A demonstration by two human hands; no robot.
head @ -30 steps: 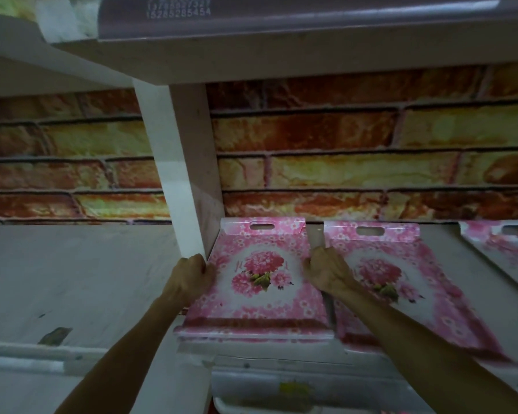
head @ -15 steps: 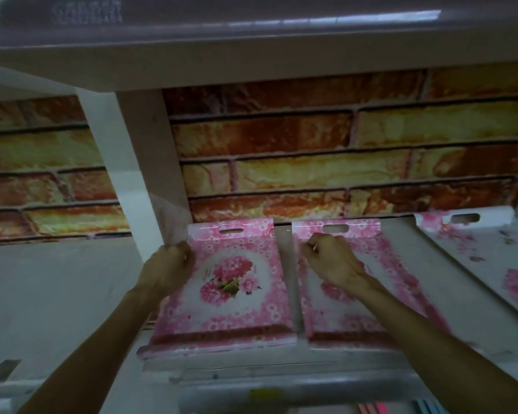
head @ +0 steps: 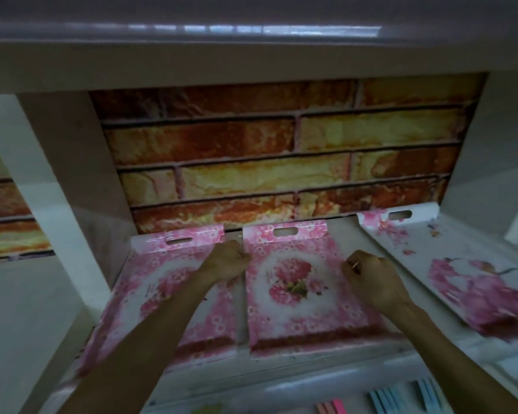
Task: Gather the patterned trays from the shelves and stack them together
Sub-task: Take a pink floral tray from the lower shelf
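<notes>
Both hands' fingers [head: 349,268] grip middle tray [head: 296,312] edges.

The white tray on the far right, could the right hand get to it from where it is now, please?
Probably yes. The right hand grips the middle tray's right edge, and only bare shelf lies between it and the white tray. It would have to let go first.
</notes>
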